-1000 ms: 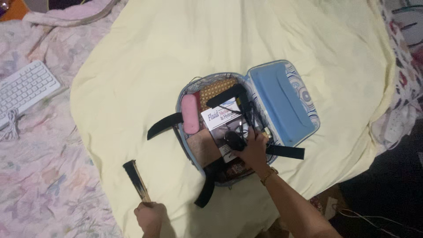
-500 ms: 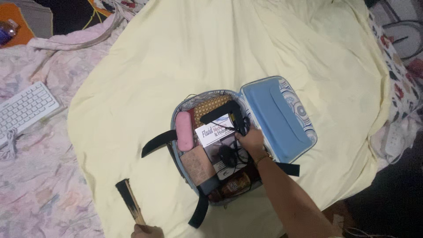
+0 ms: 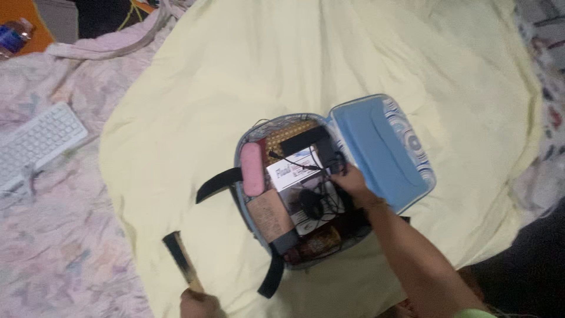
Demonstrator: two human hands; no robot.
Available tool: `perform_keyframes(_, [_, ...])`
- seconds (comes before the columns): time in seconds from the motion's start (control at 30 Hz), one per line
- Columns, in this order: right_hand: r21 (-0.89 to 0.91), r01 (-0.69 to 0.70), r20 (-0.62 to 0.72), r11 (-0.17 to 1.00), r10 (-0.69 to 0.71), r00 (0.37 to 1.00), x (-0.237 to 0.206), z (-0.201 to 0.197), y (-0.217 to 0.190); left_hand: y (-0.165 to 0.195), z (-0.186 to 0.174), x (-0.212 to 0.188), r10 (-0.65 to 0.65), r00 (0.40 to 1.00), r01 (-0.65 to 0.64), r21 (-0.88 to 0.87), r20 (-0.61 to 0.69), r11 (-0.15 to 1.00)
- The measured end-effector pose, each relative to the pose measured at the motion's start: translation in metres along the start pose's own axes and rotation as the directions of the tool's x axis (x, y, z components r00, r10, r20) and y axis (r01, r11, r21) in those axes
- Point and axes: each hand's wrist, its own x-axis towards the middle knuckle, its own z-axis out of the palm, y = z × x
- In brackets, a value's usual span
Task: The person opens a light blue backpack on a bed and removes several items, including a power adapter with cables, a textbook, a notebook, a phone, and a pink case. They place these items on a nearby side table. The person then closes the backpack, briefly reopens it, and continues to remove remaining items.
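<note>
Open case (image 3: 306, 200) on yellow sheet (image 3: 194, 118), blue lid (image 3: 382, 153) flung right: right hand (image 3: 351, 179) inside among black cables (image 3: 315, 200), grip not discernible; left hand (image 3: 197, 301) closed around dark comb (image 3: 182, 266) at the sheet's near edge; keyboard (image 3: 35, 144) far left.

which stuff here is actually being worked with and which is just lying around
In use: open case with blue lid; black cable under the right hand; dark flat tool in the left hand; pink item and white box inside the case.

Lying about: white keyboard; bottle; yellow sheet; floral bedding.
</note>
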Motion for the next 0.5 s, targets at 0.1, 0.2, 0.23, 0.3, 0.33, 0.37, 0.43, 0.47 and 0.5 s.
perform_keyframes(0.1, [0.555, -0.108, 0.22, 0.825, -0.02, 0.975, -0.015, -0.019, -0.009, -0.001, 0.008, 0.0, -0.06, 0.997, 0.061, 0.03, -0.039, 0.998])
perform_keyframes(0.2, [0.531, -0.085, 0.255, 0.843, -0.063, 0.965, -0.03, -0.048, -0.027, 0.0, 0.011, -0.004, -0.052, 0.99, 0.037, 0.12, 0.128, 0.992])
perform_keyframes(0.23, [0.559, -0.123, 0.265, 0.82, -0.036, 0.964, -0.034, -0.058, -0.033, 0.0, 0.011, -0.005, -0.062, 0.983, 0.043, 0.112, 0.175, 0.993])
perform_keyframes(0.3, [0.618, -0.199, 0.287, 0.761, 0.018, 0.958, -0.042, -0.075, -0.043, 0.0, 0.01, -0.006, -0.096, 0.97, 0.09, 0.038, 0.222, 0.995])
perform_keyframes(0.33, [0.632, -0.155, 0.283, 0.759, -0.041, 0.958, -0.045, -0.081, -0.047, 0.001, 0.009, -0.007, -0.12, 0.967, 0.131, -0.035, 0.225, 0.991])
perform_keyframes(0.37, [0.646, -0.114, 0.281, 0.755, -0.096, 0.955, -0.048, -0.085, -0.05, 0.001, 0.008, -0.008, -0.146, 0.962, 0.173, -0.105, 0.232, 0.979])
perform_keyframes(0.43, [0.58, -0.046, 0.243, 0.813, -0.118, 0.963, -0.051, -0.082, -0.051, -0.002, 0.005, -0.008, 0.031, 0.964, 0.022, -0.192, 0.266, 0.981])
perform_keyframes(0.47, [0.494, -0.022, 0.208, 0.869, -0.093, 0.974, -0.051, -0.076, -0.05, -0.004, 0.003, -0.01, 0.114, 0.954, -0.047, -0.237, 0.277, 0.97])
perform_keyframes(0.5, [0.398, -0.004, 0.173, 0.917, -0.071, 0.982, -0.05, -0.07, -0.047, -0.008, 0.002, -0.011, 0.125, 0.951, -0.023, -0.34, 0.281, 0.94])
